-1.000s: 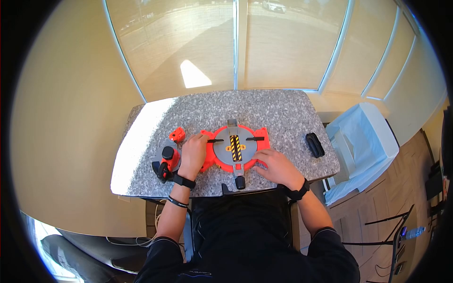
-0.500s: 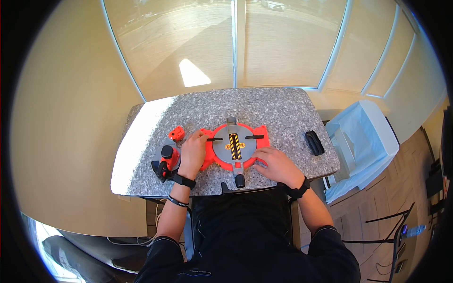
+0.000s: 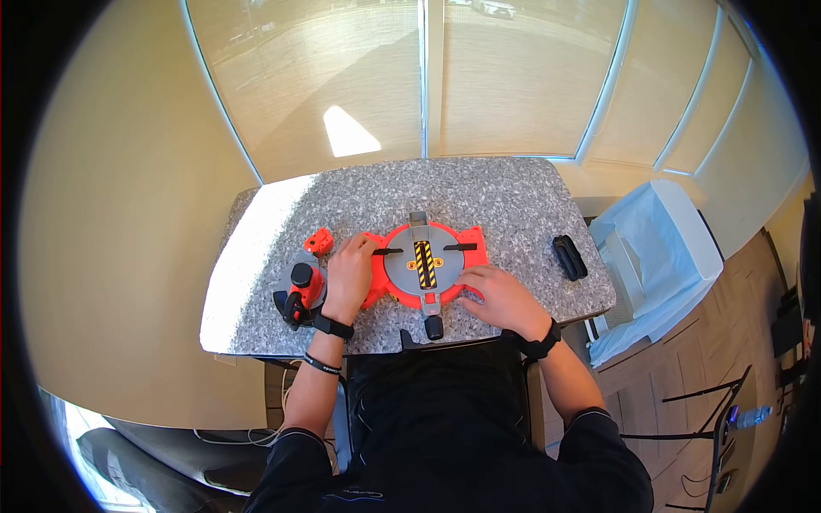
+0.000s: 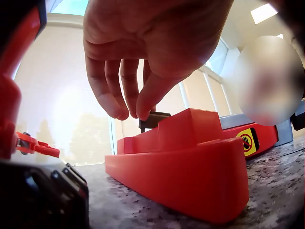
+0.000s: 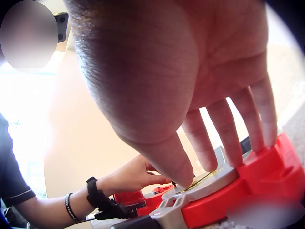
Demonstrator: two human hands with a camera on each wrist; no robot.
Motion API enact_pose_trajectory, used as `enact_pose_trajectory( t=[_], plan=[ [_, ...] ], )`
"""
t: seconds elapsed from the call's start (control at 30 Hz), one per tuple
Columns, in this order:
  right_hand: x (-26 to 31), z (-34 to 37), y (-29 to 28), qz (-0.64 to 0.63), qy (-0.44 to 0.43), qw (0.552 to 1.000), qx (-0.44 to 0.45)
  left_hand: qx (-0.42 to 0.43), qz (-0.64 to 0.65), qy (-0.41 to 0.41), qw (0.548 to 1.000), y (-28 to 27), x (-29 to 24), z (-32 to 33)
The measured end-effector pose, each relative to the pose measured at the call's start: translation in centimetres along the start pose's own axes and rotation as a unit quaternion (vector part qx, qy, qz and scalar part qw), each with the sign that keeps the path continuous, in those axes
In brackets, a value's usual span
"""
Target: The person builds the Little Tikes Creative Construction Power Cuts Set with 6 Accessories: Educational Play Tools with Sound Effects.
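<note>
- Plainly, the left hand [image 3: 349, 275] is nearer the left bar [image 3: 390, 251], which points rightward from its fingertips; whether they pinch it, one cannot tell.
- The right hand [image 3: 506, 301], fingers loosely extended, rests on the base [image 4: 190, 176].
- The base lies between the hands on the surface [image 3: 479, 188], long axis left to right.

2 hands [image 3: 349, 278], 2 blk bars [image 3: 462, 247], 1 red base [image 3: 377, 275], 1 bin [image 3: 703, 248]
</note>
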State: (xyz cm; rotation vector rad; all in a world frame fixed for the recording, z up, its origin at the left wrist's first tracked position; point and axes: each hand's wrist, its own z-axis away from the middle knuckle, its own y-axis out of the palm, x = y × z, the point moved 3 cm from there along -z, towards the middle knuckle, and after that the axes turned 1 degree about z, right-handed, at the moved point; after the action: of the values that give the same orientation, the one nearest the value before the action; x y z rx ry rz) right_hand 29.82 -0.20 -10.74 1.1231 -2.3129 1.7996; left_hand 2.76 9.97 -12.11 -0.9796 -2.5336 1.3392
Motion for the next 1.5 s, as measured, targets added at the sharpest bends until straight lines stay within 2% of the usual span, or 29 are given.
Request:
enact_pose_trajectory(
  t=[0.53, 0.83, 0.9, 1.0, 1.23, 1.3, 1.4, 1.5],
  plan=[
    [-0.3, 0.0, 0.3, 0.007, -0.015, 1.000, -0.007, -0.018, 0.071, -0.054, 0.996, 0.1, 0.5, 0.1],
    [-0.1, -0.1, 0.3, 0.007, -0.008, 1.000, -0.005, 0.006, 0.064, -0.032, 0.997, 0.1, 0.7, -0.2],
    [-0.1, 0.0, 0.4, 0.002, -0.007, 1.000, -0.005, 0.032, 0.053, -0.038, 0.997, 0.0, 0.7, -0.4],
    [0.1, -0.1, 0.2, 0.002, -0.001, 1.000, -0.003, 0.015, 0.084, -0.033, 0.996, 0.5, 1.1, -0.1],
    [0.0, 0.1, 0.1, 0.002, -0.012, 1.000, -0.006, 0.033, 0.086, -0.042, 0.995, 1.0, 1.2, 0.2],
    [0.1, 0.1, 0.0, 0.002, -0.008, 1.000, 0.004, 0.083, 0.070, -0.017, 0.994, 1.1, 1.0, -0.2],
    [0.1, -0.1, -0.2, 0.005, -0.004, 1.000, 0.010, 0.095, 0.032, -0.043, 0.994, 0.0, -0.3, -0.9],
    [0.1, -0.1, -0.1, 0.003, -0.006, 1.000, 0.011, 0.100, 0.071, -0.009, 0.992, -0.7, -0.9, -1.0]
  ],
)
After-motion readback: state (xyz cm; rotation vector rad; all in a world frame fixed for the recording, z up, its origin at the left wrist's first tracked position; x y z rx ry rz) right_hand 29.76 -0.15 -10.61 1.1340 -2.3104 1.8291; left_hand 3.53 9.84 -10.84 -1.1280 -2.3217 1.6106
